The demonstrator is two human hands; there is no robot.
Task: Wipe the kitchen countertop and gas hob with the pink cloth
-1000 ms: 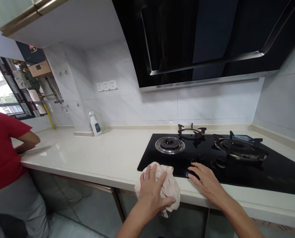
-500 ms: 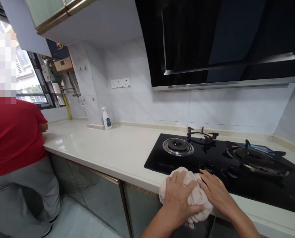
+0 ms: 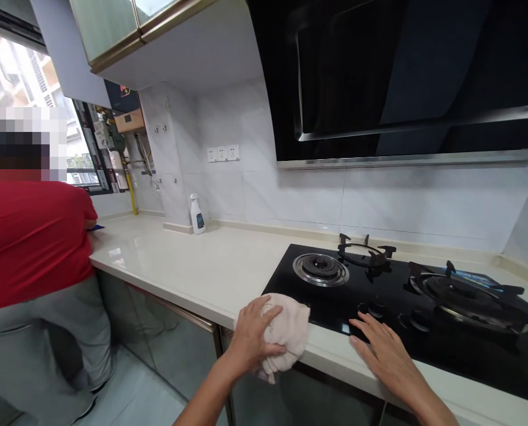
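A crumpled pale pink cloth point(image 3: 290, 325) lies over the counter's front edge at the near left corner of the black gas stove point(image 3: 335, 305). My left hand point(image 3: 255, 334) grips it from the left, thumb and fingers bent around it. Apart from the cloth, my right hand point(image 3: 382, 352) rests at the stove's front edge by the control knobs point(image 3: 374, 306). Its fingers are stretched out with nothing in them. The left burner point(image 3: 321, 269) has no pan support on it; a loose pan support point(image 3: 366, 254) stands behind it. The right burner point(image 3: 463, 293) carries its support.
A white spray bottle point(image 3: 197, 215) stands against the wall on the cream counter point(image 3: 193, 260). Over the stove hangs a black range hood point(image 3: 379, 77). At the far left a person in a red shirt point(image 3: 33, 236) leans over the counter. Cabinets point(image 3: 170, 331) run below.
My left hand has moved left with the cloth, away from my right hand. My right hand has come off the cloth and now lies by the stove edge. The view has shifted slightly.
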